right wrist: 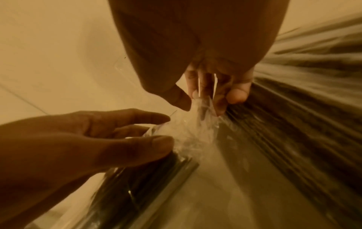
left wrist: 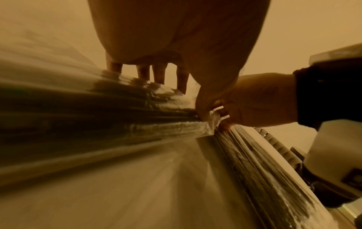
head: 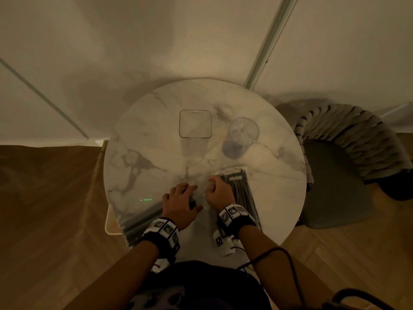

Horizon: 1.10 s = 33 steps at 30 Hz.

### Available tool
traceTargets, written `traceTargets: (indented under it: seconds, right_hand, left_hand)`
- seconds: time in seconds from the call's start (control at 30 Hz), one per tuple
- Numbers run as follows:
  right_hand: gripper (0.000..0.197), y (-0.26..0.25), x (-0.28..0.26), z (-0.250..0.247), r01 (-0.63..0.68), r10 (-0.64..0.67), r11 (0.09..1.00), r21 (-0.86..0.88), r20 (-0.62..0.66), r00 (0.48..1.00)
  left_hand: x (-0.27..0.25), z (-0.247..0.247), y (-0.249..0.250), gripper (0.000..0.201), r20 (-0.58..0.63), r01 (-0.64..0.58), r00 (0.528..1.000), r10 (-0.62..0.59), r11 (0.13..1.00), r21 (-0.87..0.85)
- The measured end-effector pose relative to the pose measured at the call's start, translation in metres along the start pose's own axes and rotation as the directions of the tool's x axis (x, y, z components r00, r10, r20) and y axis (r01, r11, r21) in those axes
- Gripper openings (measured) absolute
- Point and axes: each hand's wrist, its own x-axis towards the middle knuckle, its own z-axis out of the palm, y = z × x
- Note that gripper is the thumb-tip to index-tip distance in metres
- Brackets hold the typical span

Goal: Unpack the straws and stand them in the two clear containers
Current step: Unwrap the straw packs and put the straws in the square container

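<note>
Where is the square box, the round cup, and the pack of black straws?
square container [head: 195, 113]: head view, far rim.
round container [head: 244, 130]: head view, clear side wall.
pack of straws [head: 242, 186]: head view, dark middle beside the right hand.

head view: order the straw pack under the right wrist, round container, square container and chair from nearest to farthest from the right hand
1. Straw pack, touching the right hand.
2. Round container, ahead.
3. Square container, ahead-left.
4. Chair, beside the table, rightward.

A round marble-patterned table [head: 138, 166] fills the middle of the head view in dim, warm light. Pale walls [head: 134, 41] take up the upper half of the frame, and wooden flooring [head: 335, 253] shows at lower right. At right stands a grey chair [head: 342, 175] with a ribbed backrest.
</note>
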Motion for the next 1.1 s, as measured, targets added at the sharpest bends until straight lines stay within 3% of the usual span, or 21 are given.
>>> traceTargets:
  seconds: [0.1,0.23,0.47,0.6,0.73,0.9,0.97,1.1]
  right_hand:
    - [0.031,-0.005,0.003,-0.002,0.009,-0.006,0.996,-0.085,0.032,0.999]
    - [0.017,-0.006,0.010,-0.003,-0.012,0.011,0.985,-0.172,-0.007,1.000]
    - [0.024,0.004,0.020,-0.002,-0.143,0.144,0.988,-0.055,0.016,0.989]
    - [0.024,0.006,0.011,-0.003,-0.088,0.087,0.996,-0.022,-0.036,0.996]
    - [0.028,0.012,-0.004,-0.009,0.013,-0.001,0.996,0.083,-0.143,0.990]
    - [0.028,0.025,-0.019,-0.008,0.082,-0.086,0.990,-0.118,-0.028,0.996]
    - [0.031,0.026,-0.024,-0.008,0.056,-0.060,0.992,-0.114,-0.031,0.998]
    - [0.011,0.024,-0.030,-0.006,0.097,-0.101,0.994,-0.043,-0.093,0.991]
  left_hand:
    - [0.001,0.004,0.000,0.069,0.014,0.013,1.000,-0.013,1.000,-0.001]
    - [-0.001,0.005,-0.002,0.068,0.008,-0.014,1.000,0.014,1.000,-0.024]
    - [-0.006,0.005,-0.019,0.065,0.010,-0.085,0.996,0.085,0.996,-0.019]
    - [-0.003,0.002,-0.022,0.067,0.021,-0.102,0.995,0.102,0.994,0.022]
    - [-0.003,0.003,-0.025,0.085,0.007,-0.116,0.993,0.115,0.989,0.091]
    - [-0.003,0.006,-0.034,0.095,0.040,-0.145,0.989,0.141,0.984,0.107]
    - [-0.003,0.005,-0.034,0.093,0.044,-0.150,0.988,0.147,0.985,0.081]
    - [-0.006,0.003,-0.033,0.091,0.051,-0.152,0.987,0.150,0.987,0.043]
